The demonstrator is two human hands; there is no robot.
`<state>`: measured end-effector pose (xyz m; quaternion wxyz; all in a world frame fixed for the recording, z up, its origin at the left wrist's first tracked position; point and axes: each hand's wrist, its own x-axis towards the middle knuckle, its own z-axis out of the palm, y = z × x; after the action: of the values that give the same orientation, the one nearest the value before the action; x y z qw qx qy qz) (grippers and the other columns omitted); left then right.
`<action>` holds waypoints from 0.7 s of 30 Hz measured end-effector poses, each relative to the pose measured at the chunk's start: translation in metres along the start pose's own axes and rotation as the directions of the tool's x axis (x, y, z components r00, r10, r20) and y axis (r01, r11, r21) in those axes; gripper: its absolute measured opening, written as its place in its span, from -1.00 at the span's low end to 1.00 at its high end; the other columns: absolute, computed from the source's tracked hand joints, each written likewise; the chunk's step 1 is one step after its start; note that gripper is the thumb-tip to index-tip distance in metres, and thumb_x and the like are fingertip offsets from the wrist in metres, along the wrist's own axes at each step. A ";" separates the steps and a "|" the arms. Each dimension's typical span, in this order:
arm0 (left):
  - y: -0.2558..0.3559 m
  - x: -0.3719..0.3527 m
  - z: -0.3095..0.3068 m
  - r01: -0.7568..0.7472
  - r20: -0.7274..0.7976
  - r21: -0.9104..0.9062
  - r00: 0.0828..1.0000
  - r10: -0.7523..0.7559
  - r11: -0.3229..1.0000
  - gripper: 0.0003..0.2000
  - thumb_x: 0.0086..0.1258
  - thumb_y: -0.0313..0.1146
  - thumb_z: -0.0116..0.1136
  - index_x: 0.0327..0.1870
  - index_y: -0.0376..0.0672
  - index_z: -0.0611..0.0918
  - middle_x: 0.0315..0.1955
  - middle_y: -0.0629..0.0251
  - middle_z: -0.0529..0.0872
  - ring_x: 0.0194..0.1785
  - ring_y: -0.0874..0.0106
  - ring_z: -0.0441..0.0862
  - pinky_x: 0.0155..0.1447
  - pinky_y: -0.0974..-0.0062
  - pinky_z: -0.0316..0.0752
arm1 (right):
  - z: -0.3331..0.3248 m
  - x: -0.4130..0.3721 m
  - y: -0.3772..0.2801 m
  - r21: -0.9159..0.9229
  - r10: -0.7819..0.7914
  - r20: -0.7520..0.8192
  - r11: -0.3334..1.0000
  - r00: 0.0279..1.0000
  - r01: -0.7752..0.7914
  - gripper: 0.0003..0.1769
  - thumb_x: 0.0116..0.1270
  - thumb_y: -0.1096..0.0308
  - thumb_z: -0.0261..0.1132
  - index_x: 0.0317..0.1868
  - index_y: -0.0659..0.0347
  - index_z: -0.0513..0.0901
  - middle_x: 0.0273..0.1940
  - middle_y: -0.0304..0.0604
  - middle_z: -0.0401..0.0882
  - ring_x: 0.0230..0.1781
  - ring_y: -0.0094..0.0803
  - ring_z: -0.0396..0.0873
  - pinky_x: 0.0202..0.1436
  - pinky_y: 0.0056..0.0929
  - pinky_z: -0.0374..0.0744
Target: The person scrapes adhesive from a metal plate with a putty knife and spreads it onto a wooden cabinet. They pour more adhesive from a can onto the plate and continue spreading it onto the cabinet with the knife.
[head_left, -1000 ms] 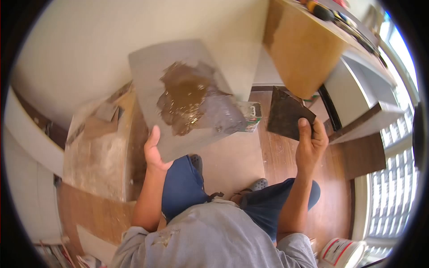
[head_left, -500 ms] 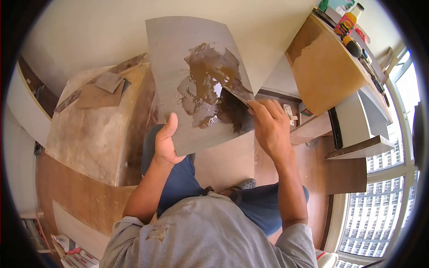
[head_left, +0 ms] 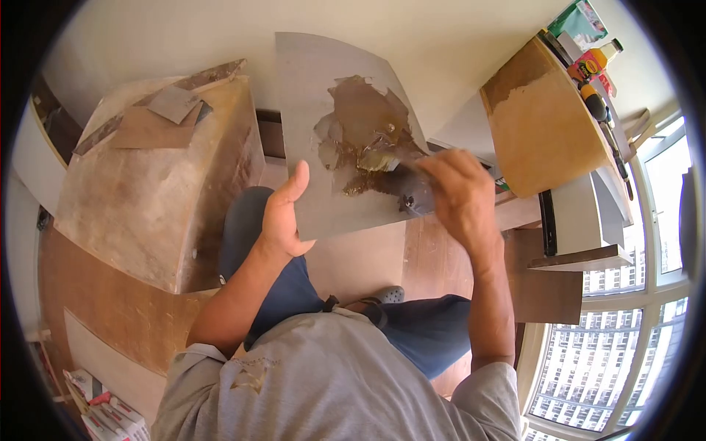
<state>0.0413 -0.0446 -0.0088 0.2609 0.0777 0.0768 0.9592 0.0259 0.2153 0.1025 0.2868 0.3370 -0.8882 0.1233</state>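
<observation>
My left hand (head_left: 283,213) supports a thin grey sheet (head_left: 305,95) from its lower left edge, thumb raised along the near side and the other fingers hidden beneath. A glossy brown paste (head_left: 364,114) is smeared in a thick, uneven patch over the sheet's middle and right. Over the right part of that patch, my right hand (head_left: 465,195) pinches a thin, flat spreader (head_left: 412,160), blurred by motion. The spreader's edge lies at the wet paste, and a dark shadow or darker smear shows beneath it.
To the left stands a stained wooden box (head_left: 132,198) with loose flat pieces (head_left: 158,126) on top. At right, a wooden cabinet (head_left: 540,125) carries a bottle (head_left: 596,62) and hand tools (head_left: 607,114). Tall windows (head_left: 588,360) line the far right. Small boxes (head_left: 114,419) lie at lower left.
My right hand and the spreader have shifted, with the spreader now turned differently over the paste. The paste patch has a changed surface. The view has also shifted a little.
</observation>
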 end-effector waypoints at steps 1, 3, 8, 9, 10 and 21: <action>-0.001 0.000 0.001 0.002 -0.002 -0.010 1.000 -0.002 1.000 -0.45 0.64 -0.03 0.01 0.47 -0.21 0.39 0.35 0.08 0.57 0.37 0.12 0.55 0.43 0.06 0.46 | -0.004 0.005 0.001 0.048 0.016 0.023 0.999 1.000 -0.017 -0.70 0.06 0.60 0.37 -0.15 0.18 0.74 -0.21 -0.19 0.65 -0.24 -0.16 0.61 -0.16 -0.23 0.62; -0.001 0.004 0.005 -0.020 0.005 0.016 1.000 0.020 1.000 -0.46 0.64 -0.04 0.02 0.47 -0.20 0.40 0.34 0.09 0.58 0.37 0.12 0.56 0.43 0.05 0.46 | 0.007 0.006 0.001 0.055 -0.016 0.039 0.998 0.999 0.014 -0.69 0.07 0.60 0.37 -0.13 0.18 0.74 -0.20 -0.19 0.66 -0.22 -0.15 0.62 -0.15 -0.23 0.63; -0.001 0.005 0.009 -0.021 -0.042 0.080 0.999 0.025 0.997 -0.46 0.65 0.03 -0.03 0.43 -0.20 0.44 0.30 0.11 0.60 0.36 0.16 0.57 0.43 0.06 0.48 | 0.017 0.014 -0.003 0.102 -0.040 0.193 0.995 0.980 0.020 -0.70 0.09 0.61 0.37 -0.12 0.19 0.74 -0.19 -0.16 0.66 -0.14 -0.13 0.64 -0.11 -0.23 0.63; -0.001 0.004 0.009 -0.023 -0.080 0.110 0.996 0.032 0.994 -0.45 0.65 0.03 -0.02 0.44 -0.20 0.43 0.31 0.11 0.60 0.36 0.16 0.57 0.43 0.06 0.48 | 0.018 0.016 -0.003 0.158 -0.042 0.210 0.987 0.977 0.008 -0.69 0.09 0.62 0.36 -0.12 0.20 0.74 -0.19 -0.15 0.66 -0.13 -0.12 0.63 -0.10 -0.22 0.63; 0.000 0.004 0.005 -0.022 -0.085 0.106 0.996 0.031 0.994 -0.45 0.65 0.03 -0.02 0.44 -0.20 0.43 0.31 0.11 0.60 0.36 0.16 0.57 0.43 0.06 0.48 | 0.019 0.016 -0.004 0.213 -0.043 0.227 0.977 0.973 -0.007 -0.69 0.09 0.63 0.36 -0.12 0.21 0.74 -0.19 -0.14 0.66 -0.11 -0.11 0.63 -0.09 -0.22 0.64; 0.000 0.013 -0.010 0.009 -0.149 0.015 0.989 -0.007 1.000 -0.53 0.66 -0.06 0.00 0.39 -0.20 0.47 0.26 0.14 0.63 0.30 0.18 0.61 0.39 0.11 0.49 | -0.018 0.037 0.023 0.276 0.146 0.276 0.935 0.950 -0.224 -0.83 0.27 0.63 0.28 -0.13 0.35 0.70 -0.27 -0.07 0.64 -0.27 -0.21 0.61 -0.19 -0.34 0.55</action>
<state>0.0281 -0.0392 -0.0167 0.2577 0.0074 0.1041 0.9606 -0.0040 0.2202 0.1385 0.1040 0.3041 -0.9156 0.2417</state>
